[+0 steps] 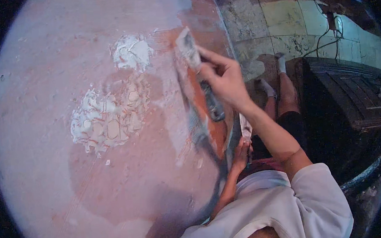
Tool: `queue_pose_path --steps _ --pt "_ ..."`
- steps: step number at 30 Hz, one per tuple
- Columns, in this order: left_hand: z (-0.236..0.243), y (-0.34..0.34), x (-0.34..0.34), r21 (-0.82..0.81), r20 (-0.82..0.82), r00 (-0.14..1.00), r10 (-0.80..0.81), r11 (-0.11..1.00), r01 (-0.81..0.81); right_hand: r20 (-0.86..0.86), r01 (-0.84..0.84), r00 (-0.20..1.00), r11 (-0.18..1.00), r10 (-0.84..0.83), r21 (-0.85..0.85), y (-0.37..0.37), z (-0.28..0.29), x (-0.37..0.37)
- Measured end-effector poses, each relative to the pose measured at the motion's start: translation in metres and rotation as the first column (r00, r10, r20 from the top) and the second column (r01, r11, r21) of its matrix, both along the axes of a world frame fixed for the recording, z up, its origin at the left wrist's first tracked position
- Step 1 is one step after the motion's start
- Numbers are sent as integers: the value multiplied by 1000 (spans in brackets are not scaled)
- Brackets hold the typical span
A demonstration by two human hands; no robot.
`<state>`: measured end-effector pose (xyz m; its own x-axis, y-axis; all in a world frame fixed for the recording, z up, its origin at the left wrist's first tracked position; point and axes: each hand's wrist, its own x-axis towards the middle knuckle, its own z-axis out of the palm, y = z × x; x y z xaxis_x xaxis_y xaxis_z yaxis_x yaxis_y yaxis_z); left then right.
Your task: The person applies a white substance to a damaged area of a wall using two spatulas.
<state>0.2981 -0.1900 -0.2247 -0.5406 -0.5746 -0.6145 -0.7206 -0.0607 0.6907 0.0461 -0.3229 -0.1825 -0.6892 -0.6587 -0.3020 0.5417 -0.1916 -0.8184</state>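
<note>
My right hand [223,77] grips a putty knife [186,45] by its blade end, its dark, smeared handle [215,106] pointing down. The pale-coated blade is over the curved pink surface [45,106], beside an orange-brown band along the edge. My left hand [240,155], lower and beside that edge, is closed round a second smeared knife [245,126], blade upward. Two rough patches of white paste lie on the surface, a smaller one [132,52] above a larger, more spread one [97,120].
The pink surface fills the left half. Right of its edge are a tiled floor [280,17], my legs and socked feet, a dark bulky panelled object [347,109], and cables [325,41] running to a small device near a dark ledge at the upper right.
</note>
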Motion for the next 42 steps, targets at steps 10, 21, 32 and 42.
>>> queue_pose_path --steps 10,21,32,42 --pt "7 -12 17 296 230 911 344 867 -402 -92 -293 955 946 282 -142 12 -25 -49" --pt "-8 -22 39 184 63 997 46 981 -57 -748 -102 592 949 299 298 10 -51 -58" --pt "17 -24 -8 -69 290 918 -271 950 303 -650 -269 592 877 477 398 2 -19 -69" --pt "-10 -7 46 -28 235 929 -286 954 300 -647 -234 666 928 371 291 -23 14 -71"
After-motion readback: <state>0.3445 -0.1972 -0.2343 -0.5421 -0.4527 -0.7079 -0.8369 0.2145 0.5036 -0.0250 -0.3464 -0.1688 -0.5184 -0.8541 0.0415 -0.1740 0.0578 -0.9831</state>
